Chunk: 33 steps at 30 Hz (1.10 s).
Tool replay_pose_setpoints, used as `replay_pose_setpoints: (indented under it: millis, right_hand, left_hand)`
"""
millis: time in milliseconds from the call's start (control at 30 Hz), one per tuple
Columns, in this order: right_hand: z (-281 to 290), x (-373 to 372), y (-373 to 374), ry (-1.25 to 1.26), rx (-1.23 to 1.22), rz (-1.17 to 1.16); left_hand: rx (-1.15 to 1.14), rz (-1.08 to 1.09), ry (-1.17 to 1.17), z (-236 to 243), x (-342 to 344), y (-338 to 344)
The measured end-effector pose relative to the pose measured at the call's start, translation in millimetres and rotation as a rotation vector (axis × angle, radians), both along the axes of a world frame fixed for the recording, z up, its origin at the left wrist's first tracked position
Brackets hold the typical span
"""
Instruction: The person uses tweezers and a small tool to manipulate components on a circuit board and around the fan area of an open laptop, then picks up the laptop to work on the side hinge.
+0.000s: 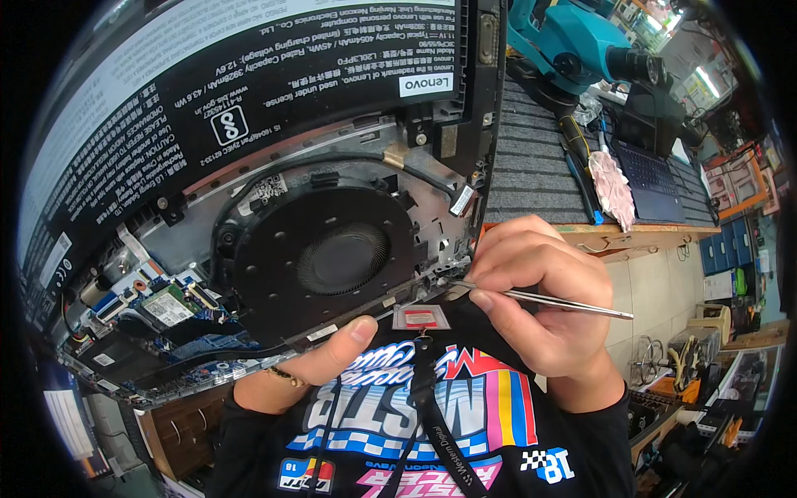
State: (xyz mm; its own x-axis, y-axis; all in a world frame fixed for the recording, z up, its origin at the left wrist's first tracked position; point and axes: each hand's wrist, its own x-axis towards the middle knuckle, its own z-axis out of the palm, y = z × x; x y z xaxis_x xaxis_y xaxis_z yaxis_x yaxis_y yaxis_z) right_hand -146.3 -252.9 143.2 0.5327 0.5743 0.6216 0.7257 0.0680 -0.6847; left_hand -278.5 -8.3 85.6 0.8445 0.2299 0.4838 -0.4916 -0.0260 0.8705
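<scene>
An opened laptop base (461, 141) is tilted up close in front of me, its inside facing me. My left hand (334, 352) grips its near edge with the thumb on top; the other fingers are hidden underneath. My right hand (544, 286) is closed in a pinch on metal tweezers (573, 304). Their tips reach the corner of the base, by a small hinge-like metal part (440, 282); whether they hold anything there is too small to tell. Beside that corner sits a round black fan (340, 257). A large black battery (315, 91) fills the far part. Circuit boards (170, 307) show at left.
Beyond the base, a bench with a ribbed grey mat (531, 174) carries a teal microscope (573, 41), a dark laptop (647, 170), a pinkish cloth (612, 187) and blue-handled pliers (585, 187). A lanyard with a badge (421, 318) hangs close below the base.
</scene>
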Motion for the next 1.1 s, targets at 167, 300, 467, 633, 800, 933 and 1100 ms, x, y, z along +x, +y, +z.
replay_pose_setpoints:
  millis: [167,300,467,633,800,933,1100]
  right_hand:
    - [4,0,2,-0.017,-0.027,0.002]
    - [8,3,0,-0.028,-0.055,0.01]
    - [10,6,1,-0.018,-0.112,0.025]
    - [6,9,3,-0.005,-0.132,0.027]
    - [-1,9,6,0.057,-0.048,0.023]
    - [0,9,5,0.033,-0.008,0.026]
    - [-5,5,5,0.139,0.102,0.032]
  left_hand:
    - [0.011,0.008,-0.003,-1,1,-1]
    - [0.014,0.004,-0.005,-4,4,-1]
    - [0.026,0.014,-0.006,-4,4,-2]
    - [0.029,0.02,-0.008,-6,6,-1]
    - [0.042,0.032,-0.016,-5,4,-1]
    - [0.047,0.035,-0.021,-6,5,-1]
    - [0.055,0.053,-0.032,-7,8,-1]
